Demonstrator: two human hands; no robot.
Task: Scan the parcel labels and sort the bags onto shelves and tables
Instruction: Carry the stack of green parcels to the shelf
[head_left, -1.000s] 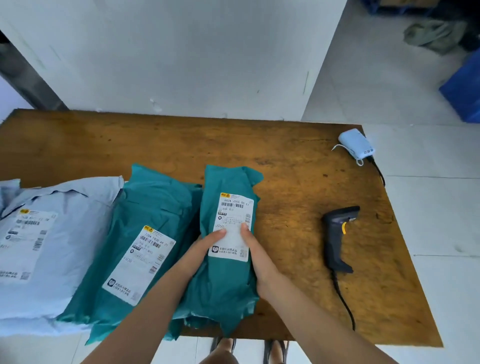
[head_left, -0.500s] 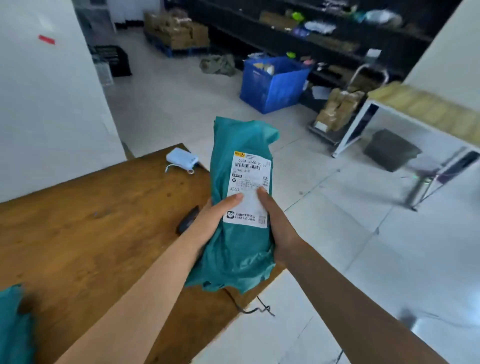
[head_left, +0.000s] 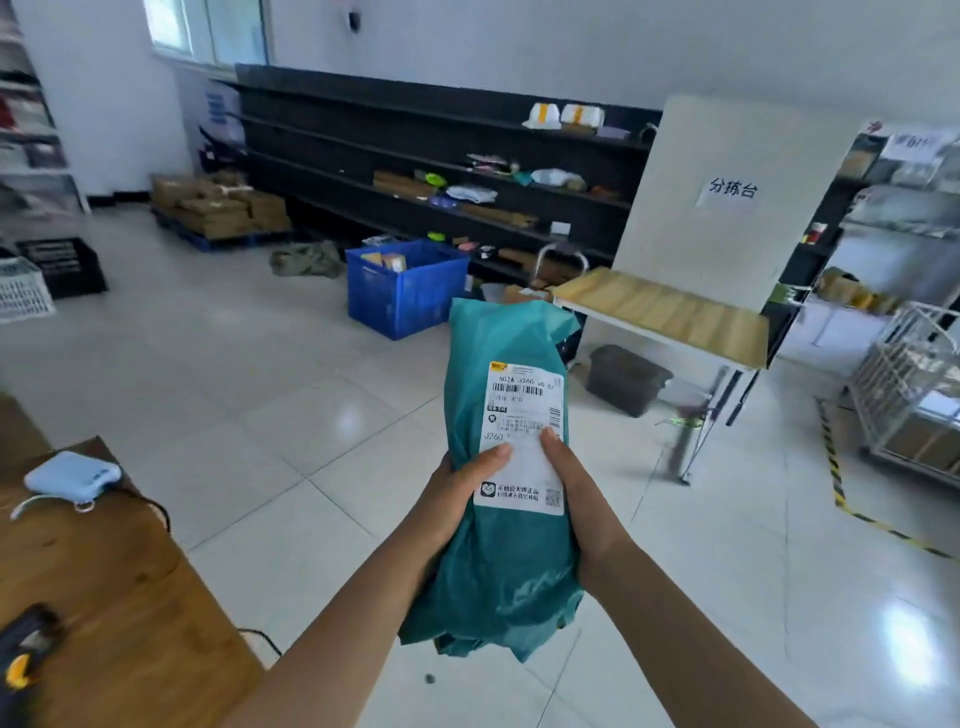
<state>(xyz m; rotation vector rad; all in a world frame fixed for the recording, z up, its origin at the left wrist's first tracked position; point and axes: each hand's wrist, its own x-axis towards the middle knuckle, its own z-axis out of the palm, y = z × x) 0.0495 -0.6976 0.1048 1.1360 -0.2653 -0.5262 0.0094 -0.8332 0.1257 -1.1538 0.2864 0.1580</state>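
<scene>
Dark shelving (head_left: 395, 156) stood beyond the teal bag (head_left: 498, 571); I saw the left hand (head_left: 457, 499) and right hand (head_left: 582, 499) gripping it, fingers curled round, thumbs on its label (head_left: 524, 410).

White tiled floor (head_left: 260, 374) is gleaming with glare. Dark shelving (head_left: 337, 130) is running along white wall (head_left: 519, 41) at 12 o'clock; window (head_left: 208, 26) is glowing at 11; folding table (head_left: 660, 312) is standing at 1.
</scene>
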